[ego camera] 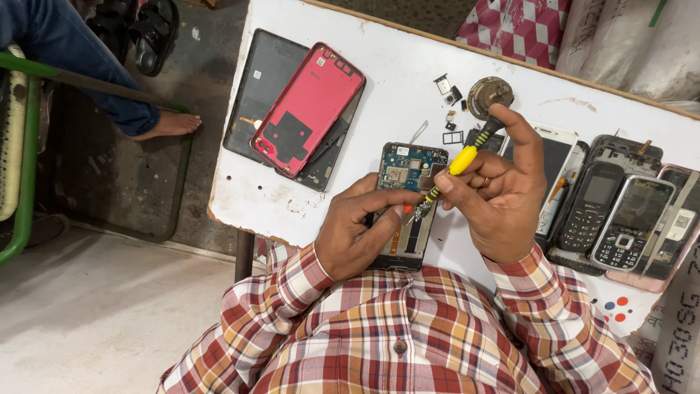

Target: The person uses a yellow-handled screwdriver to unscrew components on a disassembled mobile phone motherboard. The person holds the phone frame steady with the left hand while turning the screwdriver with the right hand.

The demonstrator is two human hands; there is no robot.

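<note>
White tabletop (350, 175) fills the upper view, its near edge chipped, with bare floor to the left. At its near edge lies an opened phone (405, 197) with its blue circuit board showing. The left hand (357, 230) is closed on the phone's left side, thumb pressed across its middle. The right hand (499, 197) grips a small yellow-and-black screwdriver (459, 162) between thumb and fingers, index finger capping the top; its tip meets the phone just beside the left thumb. A red back cover (306, 108) lies on dark panels (262, 80) to the left. Small loose parts (450, 95) and a round metal lid (488, 93) sit just beyond the phone. To the right, several keypad phones (620, 215) lie side by side. Another person's bare foot (171, 125) rests on the floor at left.
</note>
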